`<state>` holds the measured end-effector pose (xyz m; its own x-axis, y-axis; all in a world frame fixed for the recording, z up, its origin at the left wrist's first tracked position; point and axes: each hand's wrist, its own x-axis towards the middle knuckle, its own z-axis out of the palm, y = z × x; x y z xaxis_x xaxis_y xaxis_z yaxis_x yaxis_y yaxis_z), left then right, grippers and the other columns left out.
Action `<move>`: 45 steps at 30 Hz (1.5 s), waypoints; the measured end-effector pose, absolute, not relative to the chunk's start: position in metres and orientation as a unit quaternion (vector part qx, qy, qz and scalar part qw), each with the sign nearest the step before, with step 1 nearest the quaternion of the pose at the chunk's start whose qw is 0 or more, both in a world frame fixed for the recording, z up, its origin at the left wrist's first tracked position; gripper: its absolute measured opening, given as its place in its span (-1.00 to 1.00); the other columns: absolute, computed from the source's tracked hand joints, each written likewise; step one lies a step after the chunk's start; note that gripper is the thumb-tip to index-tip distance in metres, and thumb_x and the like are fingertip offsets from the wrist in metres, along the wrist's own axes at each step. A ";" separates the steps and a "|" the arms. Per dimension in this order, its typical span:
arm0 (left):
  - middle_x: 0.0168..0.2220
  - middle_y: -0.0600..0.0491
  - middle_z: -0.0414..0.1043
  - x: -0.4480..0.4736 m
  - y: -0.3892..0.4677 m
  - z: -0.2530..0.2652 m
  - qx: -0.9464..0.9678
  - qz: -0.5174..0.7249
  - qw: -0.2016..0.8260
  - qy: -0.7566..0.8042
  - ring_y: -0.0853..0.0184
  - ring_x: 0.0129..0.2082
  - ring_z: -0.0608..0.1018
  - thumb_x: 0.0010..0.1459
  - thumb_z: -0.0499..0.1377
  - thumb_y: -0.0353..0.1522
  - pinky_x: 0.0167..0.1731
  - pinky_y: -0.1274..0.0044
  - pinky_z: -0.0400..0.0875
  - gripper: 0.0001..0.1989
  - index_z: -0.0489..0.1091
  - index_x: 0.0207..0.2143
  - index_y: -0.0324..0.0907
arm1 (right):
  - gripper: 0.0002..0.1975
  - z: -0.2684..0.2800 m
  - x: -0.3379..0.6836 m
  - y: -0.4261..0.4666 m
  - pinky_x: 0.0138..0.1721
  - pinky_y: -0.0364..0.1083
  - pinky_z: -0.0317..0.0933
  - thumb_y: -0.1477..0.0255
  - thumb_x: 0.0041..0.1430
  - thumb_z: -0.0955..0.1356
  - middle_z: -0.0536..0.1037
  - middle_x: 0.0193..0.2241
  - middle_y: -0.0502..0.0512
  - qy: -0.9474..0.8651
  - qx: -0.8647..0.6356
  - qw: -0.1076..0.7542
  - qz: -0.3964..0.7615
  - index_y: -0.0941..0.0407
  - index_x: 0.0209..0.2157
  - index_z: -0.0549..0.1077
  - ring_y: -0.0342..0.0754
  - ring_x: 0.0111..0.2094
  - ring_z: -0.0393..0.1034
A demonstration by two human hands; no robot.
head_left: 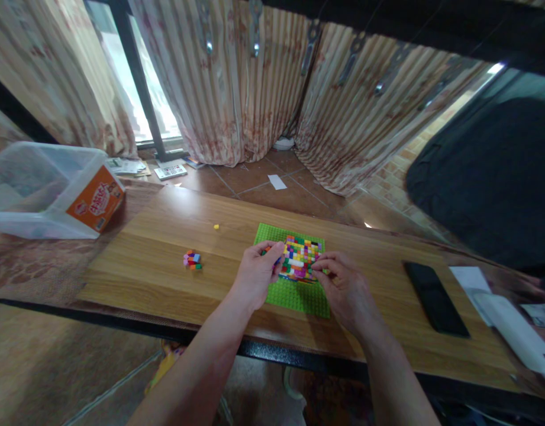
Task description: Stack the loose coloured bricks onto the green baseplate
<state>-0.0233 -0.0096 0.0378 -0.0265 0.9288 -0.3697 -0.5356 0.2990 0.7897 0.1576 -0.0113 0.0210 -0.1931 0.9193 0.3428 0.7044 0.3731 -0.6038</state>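
Observation:
A green studded baseplate (299, 297) lies on the wooden board, carrying a block of multicoloured building bricks (296, 255). My left hand (257, 272) is closed at the left side of this block, with a few small coloured bricks (266, 251) showing between thumb and fingers. At the block's right side, my right hand (343, 287) has thumb and forefinger pinched together. Whatever is between those fingertips is too small to make out. Left of my hands sits a small cluster of loose bricks (192, 260), and a single yellow brick (216, 226) lies farther back.
A clear plastic bin (45, 222) with an orange label stands at the far left. On the right lie a black phone (436, 299), white paper (470, 284) and a white object (516, 331). Beyond the wooden board (143, 266) are tiled floor and curtains (236, 89).

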 end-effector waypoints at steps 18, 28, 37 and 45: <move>-0.63 0.20 0.22 -0.023 -0.009 0.038 0.214 0.553 0.666 0.453 0.62 -0.71 0.16 -0.09 0.33 -0.27 -0.72 0.70 -0.16 -0.73 0.31 -0.52 -0.23 | -0.87 0.018 0.152 -0.011 -0.02 0.10 0.28 0.43 0.22 0.33 0.50 -0.23 0.12 -0.759 -0.515 0.358 0.176 0.05 -0.35 0.54 0.06 -0.10 0.38; -0.63 0.20 0.22 -0.024 -0.009 0.038 0.213 0.549 0.666 0.458 0.62 -0.71 0.17 -0.05 0.30 -0.28 -0.73 0.70 -0.15 -0.75 0.31 -0.52 -0.23 | -0.89 0.017 0.160 -0.011 -0.06 0.08 0.29 0.42 0.15 0.37 0.51 -0.22 0.12 -0.743 -0.536 0.358 0.179 0.05 -0.39 0.56 0.04 -0.13 0.40; -0.64 0.20 0.22 -0.024 -0.009 0.038 0.217 0.550 0.665 0.456 0.62 -0.72 0.16 -0.06 0.31 -0.29 -0.73 0.70 -0.16 -0.75 0.31 -0.52 -0.22 | -0.89 0.009 0.148 -0.008 -0.22 -0.01 0.31 0.38 -0.21 0.49 0.52 -0.28 0.09 -0.519 -0.591 0.495 0.369 0.09 -0.55 0.56 0.00 -0.24 0.42; -0.63 0.20 0.23 -0.025 -0.009 0.037 0.216 0.551 0.667 0.453 0.62 -0.71 0.17 -0.08 0.32 -0.28 -0.72 0.70 -0.15 -0.75 0.32 -0.52 -0.23 | -0.76 0.004 0.144 -0.009 -0.32 -0.11 0.30 0.48 -0.36 0.54 0.54 -0.49 -0.04 -0.383 -0.551 0.552 0.495 0.10 -0.52 0.52 -0.14 -0.42 0.39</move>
<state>-0.0254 -0.0094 0.0368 -0.0174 0.9304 -0.3662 -0.5391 0.2997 0.7871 0.1440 -0.0090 0.0037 0.2169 0.9686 -0.1218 -0.1247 -0.0963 -0.9875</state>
